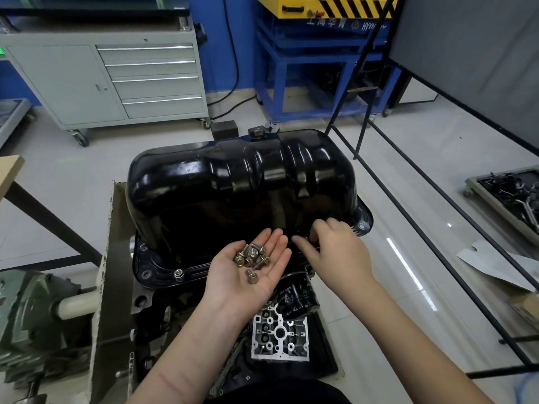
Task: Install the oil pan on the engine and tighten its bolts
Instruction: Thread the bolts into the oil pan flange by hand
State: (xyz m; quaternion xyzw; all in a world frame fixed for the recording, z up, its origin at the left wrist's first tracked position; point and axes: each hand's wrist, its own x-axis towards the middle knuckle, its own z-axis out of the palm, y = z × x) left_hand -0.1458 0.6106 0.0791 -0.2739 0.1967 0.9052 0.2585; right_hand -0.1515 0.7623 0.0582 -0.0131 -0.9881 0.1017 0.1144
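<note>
Left grip [248,272] lies palm-up and flat, cradling loose bolts [252,256], while just right of it the right grip [332,246] pinches a bolt at the flange of the black oil pan [242,182], seated on the engine [163,310] beyond both.

The floor [291,121] is pale glossy tile showing streaks of reflected light. A grey wheeled tool cabinet [116,80] with four drawers and one door stands at the rear left against a blue wall [218,39]. A blue steel frame [315,71] carries a yellow unit [318,5] with black hazard stripes. A dark panel [472,53] on a black tubular stand occupies the right side.
</note>
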